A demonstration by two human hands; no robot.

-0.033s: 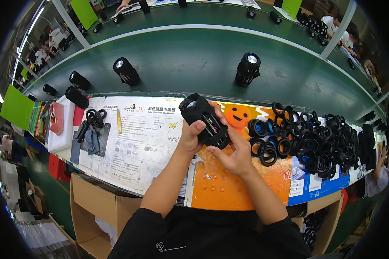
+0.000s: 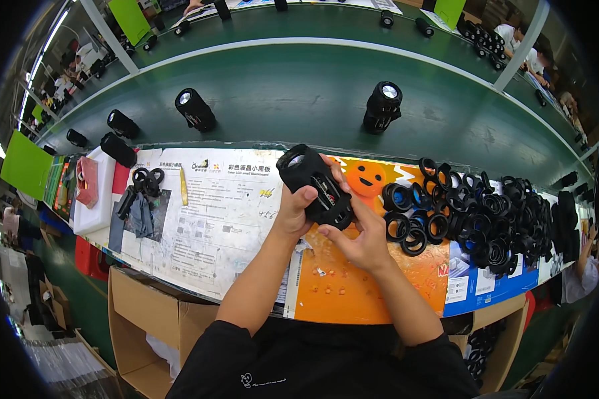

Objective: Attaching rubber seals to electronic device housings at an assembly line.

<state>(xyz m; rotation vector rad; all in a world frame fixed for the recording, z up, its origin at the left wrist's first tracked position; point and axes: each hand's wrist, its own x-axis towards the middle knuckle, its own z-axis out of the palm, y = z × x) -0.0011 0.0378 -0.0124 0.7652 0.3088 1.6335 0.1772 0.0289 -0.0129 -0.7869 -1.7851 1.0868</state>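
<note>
A black cylindrical portable speaker (image 2: 305, 174) is held tilted over the bench, its round end pointing to the far left. My left hand (image 2: 293, 213) grips its near left side, thumb lying along the body. From the right, my right hand (image 2: 365, 238) closes around the lower end, with its thumb near the base and fingers behind the far side. Part of the speaker's surface is hidden by the fingers. To the right of my right hand lies a heap of black rings (image 2: 492, 219), some with blue inside. Beneath my hands is an orange printed sheet (image 2: 353, 292).
Beyond the bench, a green conveyor belt (image 2: 286, 100) carries spaced speakers, including one upright (image 2: 382, 106) and another (image 2: 195, 110). Left on the bench are a yellow-handled tool (image 2: 184, 186), dark cloth strips (image 2: 141, 216) and a white foam tray (image 2: 94, 214). A cardboard box (image 2: 143, 309) stands below.
</note>
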